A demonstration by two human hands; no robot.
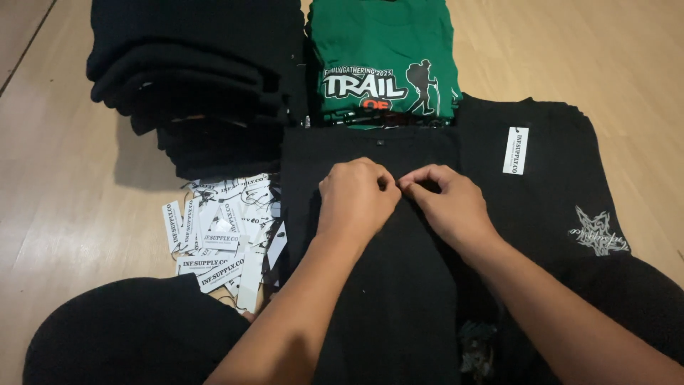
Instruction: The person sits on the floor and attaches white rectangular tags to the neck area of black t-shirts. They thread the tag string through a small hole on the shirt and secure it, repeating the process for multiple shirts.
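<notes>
Pinching soft matte fabric of folded black shirt (377, 285) before you: your left hand (356, 196) and right hand (449, 203), fingertips nearly touching. Left: heap of white rectangular card tags (221, 239), black garment stack (192, 78). Ahead: green printed shirt (385, 50). Right: tagged black shirt (548, 192).

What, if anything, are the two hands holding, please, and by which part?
Both hands, left hand and right hand, pinch the black shirt at its middle; anything small between the fingers is hidden.
</notes>
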